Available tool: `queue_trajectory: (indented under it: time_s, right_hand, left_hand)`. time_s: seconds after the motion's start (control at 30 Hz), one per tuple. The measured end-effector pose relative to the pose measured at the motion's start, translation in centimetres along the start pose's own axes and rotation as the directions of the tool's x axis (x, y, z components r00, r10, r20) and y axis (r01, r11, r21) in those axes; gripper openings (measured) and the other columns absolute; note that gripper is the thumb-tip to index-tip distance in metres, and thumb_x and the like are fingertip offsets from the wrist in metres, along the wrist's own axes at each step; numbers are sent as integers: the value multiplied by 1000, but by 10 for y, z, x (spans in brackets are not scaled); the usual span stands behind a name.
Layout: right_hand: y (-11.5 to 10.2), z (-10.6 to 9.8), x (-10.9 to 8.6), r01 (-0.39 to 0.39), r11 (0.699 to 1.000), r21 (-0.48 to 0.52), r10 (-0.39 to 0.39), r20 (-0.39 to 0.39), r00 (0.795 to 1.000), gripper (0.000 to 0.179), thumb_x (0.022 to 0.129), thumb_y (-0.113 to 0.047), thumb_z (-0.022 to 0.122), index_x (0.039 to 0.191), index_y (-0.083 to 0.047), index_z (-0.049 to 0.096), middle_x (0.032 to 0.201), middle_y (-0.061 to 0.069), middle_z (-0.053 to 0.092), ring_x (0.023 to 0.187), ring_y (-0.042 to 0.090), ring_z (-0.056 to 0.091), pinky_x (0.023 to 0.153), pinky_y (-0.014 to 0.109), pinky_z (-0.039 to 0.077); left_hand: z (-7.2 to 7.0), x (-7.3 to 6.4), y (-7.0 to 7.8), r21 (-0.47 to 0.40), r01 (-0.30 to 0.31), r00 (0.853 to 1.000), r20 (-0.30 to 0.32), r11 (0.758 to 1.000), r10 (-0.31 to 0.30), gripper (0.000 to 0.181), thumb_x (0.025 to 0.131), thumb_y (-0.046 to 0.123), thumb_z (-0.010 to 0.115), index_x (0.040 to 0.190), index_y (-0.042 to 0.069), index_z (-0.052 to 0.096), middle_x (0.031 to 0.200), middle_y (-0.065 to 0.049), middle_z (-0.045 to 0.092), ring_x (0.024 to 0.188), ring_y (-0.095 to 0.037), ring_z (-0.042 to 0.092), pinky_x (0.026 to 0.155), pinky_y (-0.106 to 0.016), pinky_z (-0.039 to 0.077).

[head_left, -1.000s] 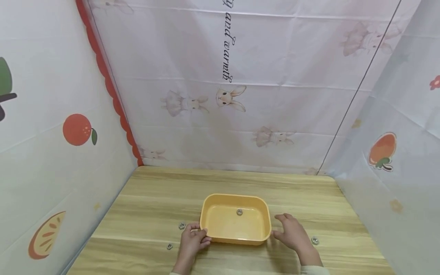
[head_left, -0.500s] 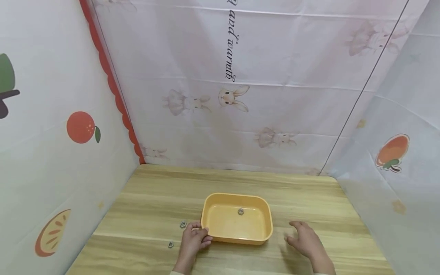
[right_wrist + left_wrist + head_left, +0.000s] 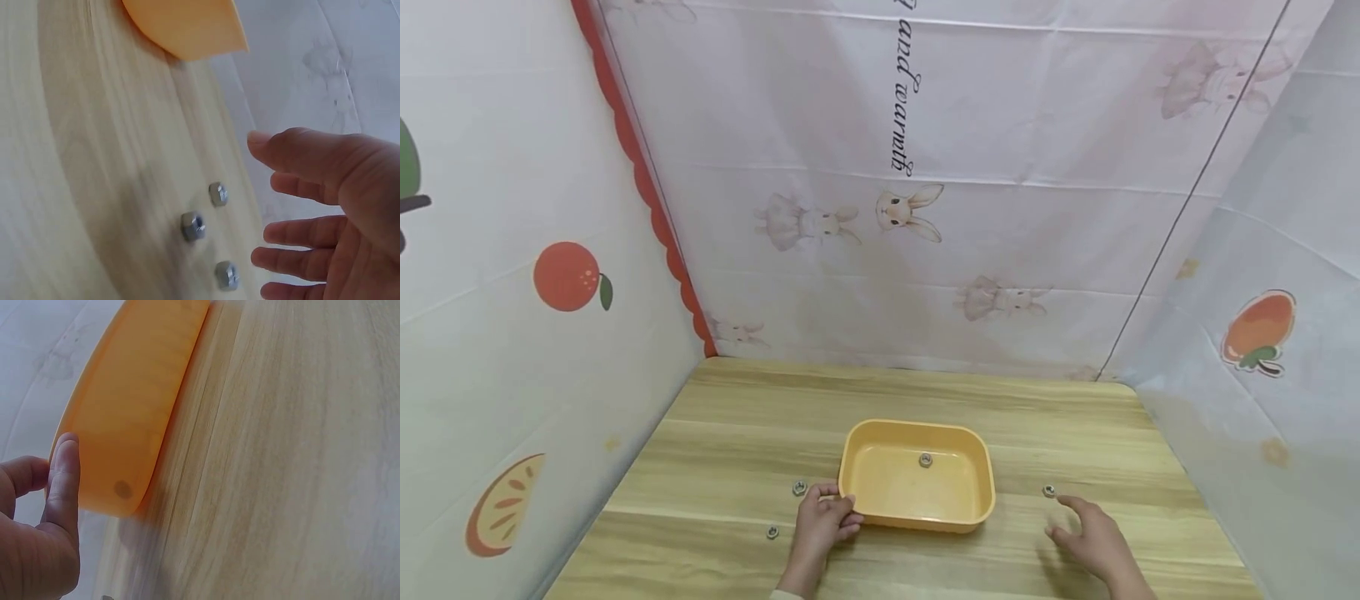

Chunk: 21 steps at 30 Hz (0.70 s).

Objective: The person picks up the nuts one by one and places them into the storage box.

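The right hand (image 3: 1092, 540), unclenched and empty, is hovering beside a nut (image 3: 1048, 491) toward the right edge of the desk (image 3: 1120, 450), a stray fingertip brush possibly sending it sliding.

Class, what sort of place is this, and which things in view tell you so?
Probably a tabletop work nook screened off by sheets: a wood-grain table, a creased rabbit-print sheet upright behind it, and fruit-print sheets on both sides.

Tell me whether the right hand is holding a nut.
No, the right wrist view shows the right hand empty, with three nuts lying on the table.
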State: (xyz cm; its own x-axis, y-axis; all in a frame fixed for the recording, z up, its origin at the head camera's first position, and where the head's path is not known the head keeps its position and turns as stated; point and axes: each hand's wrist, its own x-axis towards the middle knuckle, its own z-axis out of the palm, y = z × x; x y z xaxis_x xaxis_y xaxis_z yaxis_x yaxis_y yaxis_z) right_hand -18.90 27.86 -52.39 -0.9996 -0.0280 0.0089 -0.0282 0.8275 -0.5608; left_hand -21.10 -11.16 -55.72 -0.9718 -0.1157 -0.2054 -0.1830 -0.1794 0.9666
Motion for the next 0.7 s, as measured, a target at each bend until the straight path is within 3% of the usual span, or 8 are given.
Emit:
queue_trajectory:
  time_s: [0.17, 0.3, 0.5, 0.7]
  right_hand:
    - [12, 4, -1, -38, 998, 55, 40, -36, 999, 57, 79, -20, 73, 123, 7, 50, 121, 37, 47, 102, 53, 51, 80, 61, 46]
    - [20, 8, -1, -106, 986, 125, 116, -70, 991, 59, 79, -20, 73, 125, 7, 48, 121, 38, 46, 102, 50, 53, 79, 59, 48]
    - [29, 15, 0, -248, 932, 266, 264, -28, 964, 67, 78, -25, 75, 127, 8, 44, 125, 37, 42, 109, 50, 48, 86, 55, 46]
    - [39, 24, -3, -291, 894, 341, 311, -3, 951, 67, 77, -23, 77, 126, 9, 45, 117, 33, 49, 99, 41, 56, 79, 42, 53]
  left_hand:
    - [0, 1, -1, -5, 10, 1000, -10, 1000, -11, 41, 86, 2, 62, 115, -9, 36, 84, -19, 63, 64, -23, 66, 60, -34, 58]
    - [-1, 2, -2, -7, 17, 1000, -14, 1000, -17, 41, 85, 2, 63, 115, -9, 37, 83, -18, 63, 65, -24, 66, 61, -34, 58]
    - [-2, 2, -2, -10, 23, 1000, -8, 1000, -23, 41, 85, 3, 64, 115, -8, 37, 83, -17, 63, 65, -23, 66, 61, -33, 58]
    - [-2, 1, 0, -16, 27, 1000, 3, 1000, -27, 43, 85, 3, 64, 116, -9, 37, 85, -19, 63, 66, -23, 66, 62, -33, 58]
